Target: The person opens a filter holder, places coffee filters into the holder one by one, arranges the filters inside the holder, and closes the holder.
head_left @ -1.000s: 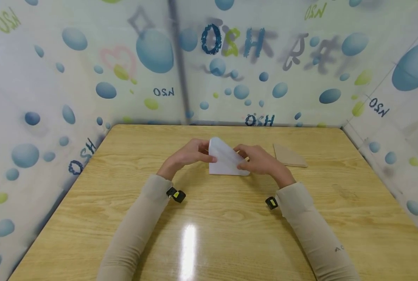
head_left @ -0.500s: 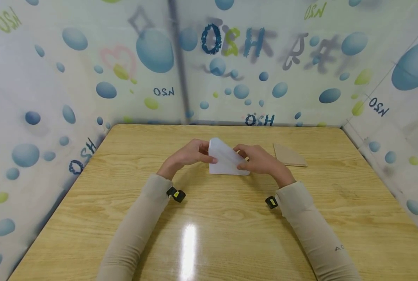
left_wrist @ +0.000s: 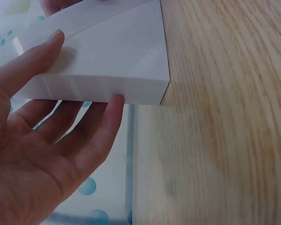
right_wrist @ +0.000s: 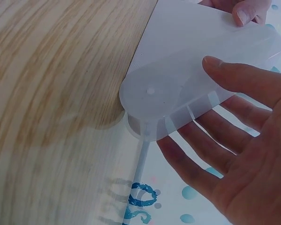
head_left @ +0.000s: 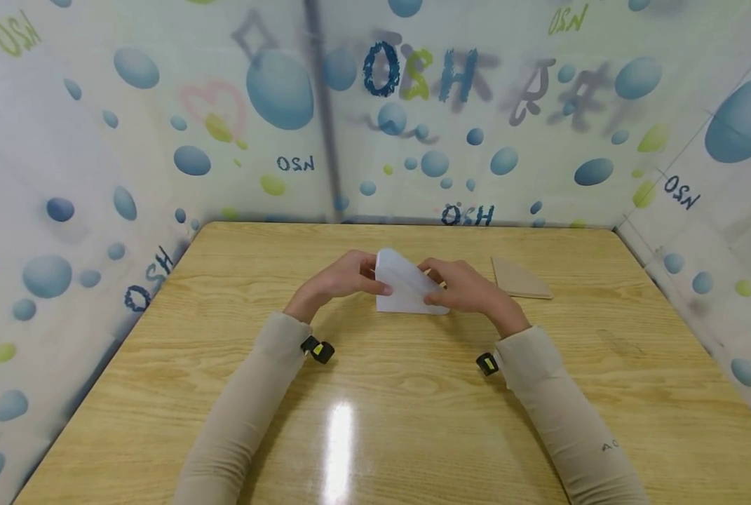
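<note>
Upright on the wooden table stands a white, wedge-shaped plastic box [head_left: 400, 284] with a slanted edge. In the right wrist view, a translucent cover [right_wrist: 178, 79] runs along that slope and ends in a round pivot at the low corner. My left hand [head_left: 343, 275] grips the tall side, thumb on the near face and fingers on the narrow side wall. My right hand [head_left: 466, 286] holds the sloped side, its thumb on the cover's face and its fingers along the edge behind. The inside of the box is hidden.
A thin stack of tan, fan-shaped sheets [head_left: 519, 280], resembling paper coffee filters, lies right of my right hand. The table [head_left: 407, 421] meets patterned curtains [head_left: 362, 161] at its back and sides. Small black cameras [head_left: 487, 364] sit at both wrists.
The head view has shifted very slightly. Both hands keep the same hold on the box, which stays in place.
</note>
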Available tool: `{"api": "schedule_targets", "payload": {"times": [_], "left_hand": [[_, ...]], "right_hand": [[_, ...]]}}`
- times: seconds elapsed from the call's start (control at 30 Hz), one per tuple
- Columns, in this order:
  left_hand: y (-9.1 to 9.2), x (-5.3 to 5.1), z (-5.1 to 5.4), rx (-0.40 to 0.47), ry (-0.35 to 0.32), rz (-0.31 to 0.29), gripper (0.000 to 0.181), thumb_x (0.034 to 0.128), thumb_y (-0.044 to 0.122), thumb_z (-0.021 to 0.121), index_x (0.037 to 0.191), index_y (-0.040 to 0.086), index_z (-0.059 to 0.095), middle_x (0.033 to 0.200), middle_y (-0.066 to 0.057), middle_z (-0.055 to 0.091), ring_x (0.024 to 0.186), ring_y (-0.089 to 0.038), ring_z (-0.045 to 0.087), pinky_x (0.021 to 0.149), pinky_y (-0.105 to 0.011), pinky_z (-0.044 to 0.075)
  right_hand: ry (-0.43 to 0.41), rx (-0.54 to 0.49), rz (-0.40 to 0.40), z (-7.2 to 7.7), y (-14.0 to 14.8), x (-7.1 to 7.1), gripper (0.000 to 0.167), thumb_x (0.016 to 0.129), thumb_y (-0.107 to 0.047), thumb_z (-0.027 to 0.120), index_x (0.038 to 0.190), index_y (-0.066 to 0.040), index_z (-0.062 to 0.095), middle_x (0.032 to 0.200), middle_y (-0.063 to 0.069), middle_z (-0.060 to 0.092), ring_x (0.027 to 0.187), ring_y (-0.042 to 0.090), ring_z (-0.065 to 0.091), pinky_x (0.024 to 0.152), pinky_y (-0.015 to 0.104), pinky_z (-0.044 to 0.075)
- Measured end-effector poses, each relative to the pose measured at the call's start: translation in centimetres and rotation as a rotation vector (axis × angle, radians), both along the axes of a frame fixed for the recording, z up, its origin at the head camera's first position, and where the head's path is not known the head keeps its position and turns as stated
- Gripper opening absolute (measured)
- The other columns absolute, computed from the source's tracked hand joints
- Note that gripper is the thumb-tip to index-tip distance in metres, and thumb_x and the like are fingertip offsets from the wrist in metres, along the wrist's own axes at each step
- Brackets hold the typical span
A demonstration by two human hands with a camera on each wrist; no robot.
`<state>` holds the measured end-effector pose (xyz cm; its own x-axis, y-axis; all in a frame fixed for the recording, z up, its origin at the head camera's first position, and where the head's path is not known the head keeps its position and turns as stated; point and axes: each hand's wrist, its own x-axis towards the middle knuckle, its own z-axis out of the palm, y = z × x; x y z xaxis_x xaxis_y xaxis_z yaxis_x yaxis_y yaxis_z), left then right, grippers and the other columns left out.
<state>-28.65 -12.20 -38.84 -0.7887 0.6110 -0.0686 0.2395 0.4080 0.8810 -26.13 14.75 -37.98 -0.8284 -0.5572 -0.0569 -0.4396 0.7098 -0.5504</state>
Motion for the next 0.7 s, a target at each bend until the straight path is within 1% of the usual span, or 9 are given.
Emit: {"api": "schedule_targets", "payload": {"times": [0.23, 0.33, 0.47, 0.57, 0.7], "left_hand": [[0.2, 0.0, -0.1, -0.009, 0.009, -0.006, 0.03, 0.0921, 0.017, 0.078, 0.121, 0.008, 0.072, 0.113, -0.008, 0.076, 0.094, -0.018, 0.068, 0.084, -0.031, 0.054], [0.2, 0.0, -0.1, -0.009, -0.015, -0.009, 0.031, 0.0925, 0.016, 0.078, 0.121, 0.007, 0.072, 0.113, -0.008, 0.076, 0.093, -0.017, 0.068, 0.084, -0.034, 0.055], [0.2, 0.1, -0.2, -0.002, -0.056, -0.007, 0.032, 0.093, 0.016, 0.077, 0.122, 0.005, 0.07, 0.113, -0.01, 0.075, 0.093, -0.017, 0.068, 0.085, -0.044, 0.058], [0.2, 0.1, -0.2, -0.002, -0.067, -0.003, 0.032, 0.0929, 0.016, 0.077, 0.122, 0.005, 0.07, 0.113, -0.011, 0.075, 0.093, -0.017, 0.068, 0.087, -0.048, 0.058], [0.2, 0.1, -0.2, -0.017, -0.069, 0.005, 0.032, 0.093, 0.018, 0.077, 0.121, 0.005, 0.071, 0.112, -0.01, 0.075, 0.093, -0.018, 0.069, 0.088, -0.049, 0.058]], "right_hand": [[-0.002, -0.018, 0.002, 0.1, -0.2, 0.2, 0.05, 0.096, -0.017, 0.073, 0.142, -0.01, 0.055, 0.132, 0.014, 0.069, 0.117, 0.029, 0.067, 0.098, 0.048, 0.056], [-0.006, -0.043, -0.005, 0.3, -0.6, 0.5, 0.05, 0.098, -0.019, 0.072, 0.144, -0.011, 0.053, 0.134, 0.014, 0.068, 0.12, 0.029, 0.066, 0.099, 0.049, 0.055], [-0.001, -0.067, -0.026, 0.4, -1.3, 0.7, 0.054, 0.099, -0.017, 0.071, 0.147, -0.01, 0.049, 0.137, 0.016, 0.066, 0.123, 0.03, 0.064, 0.102, 0.05, 0.054], [0.009, -0.073, -0.03, 0.4, -1.7, 0.8, 0.058, 0.099, -0.015, 0.071, 0.151, -0.01, 0.046, 0.14, 0.016, 0.063, 0.126, 0.03, 0.062, 0.105, 0.05, 0.052], [0.023, -0.086, -0.012, 0.3, -2.0, 1.0, 0.061, 0.099, -0.012, 0.07, 0.153, -0.008, 0.043, 0.145, 0.016, 0.06, 0.13, 0.032, 0.06, 0.107, 0.051, 0.051]]}}
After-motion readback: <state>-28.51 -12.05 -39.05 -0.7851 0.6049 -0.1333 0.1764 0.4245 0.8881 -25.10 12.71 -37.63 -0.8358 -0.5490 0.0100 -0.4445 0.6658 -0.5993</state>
